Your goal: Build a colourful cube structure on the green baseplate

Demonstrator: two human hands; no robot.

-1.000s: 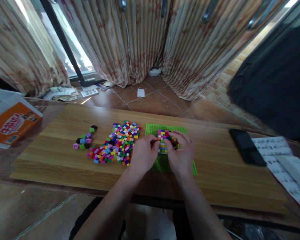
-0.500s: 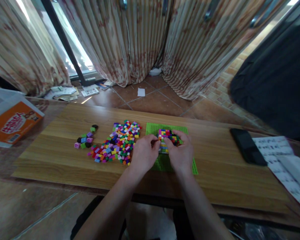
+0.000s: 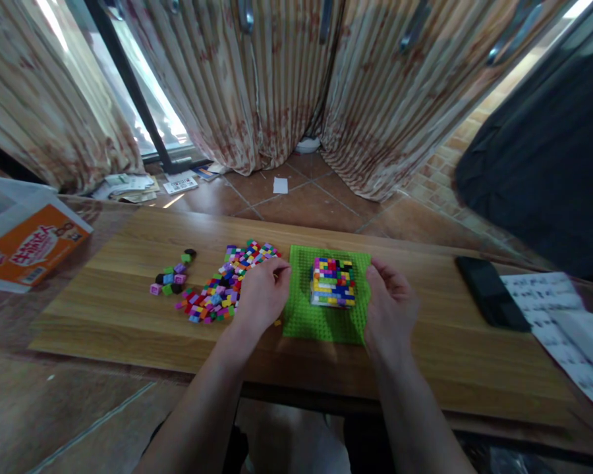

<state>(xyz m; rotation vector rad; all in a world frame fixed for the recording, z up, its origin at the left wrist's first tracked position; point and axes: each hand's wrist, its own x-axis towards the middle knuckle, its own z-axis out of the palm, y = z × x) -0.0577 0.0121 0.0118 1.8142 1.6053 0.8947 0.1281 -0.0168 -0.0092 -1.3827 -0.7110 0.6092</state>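
Observation:
A green baseplate (image 3: 321, 317) lies on the wooden table (image 3: 445, 336), with a multicoloured block of small bricks (image 3: 333, 282) standing on its middle. My left hand (image 3: 261, 293) rests at the plate's left edge, over the right side of a pile of loose coloured bricks (image 3: 217, 289); its fingers are curled and I cannot see whether they hold a brick. At the plate's right edge my right hand (image 3: 391, 306) sits with its fingers loosely apart and nothing in it. Neither hand touches the brick block.
A small group of purple, green and black bricks (image 3: 170, 278) lies left of the pile. A black phone (image 3: 492, 301) and printed papers (image 3: 558, 322) are at the right. An orange box (image 3: 27, 247) sits far left. Curtains (image 3: 286, 79) hang behind.
Both hands have come off the brick block and moved apart to the plate's left and right edges. The block now shows in full.

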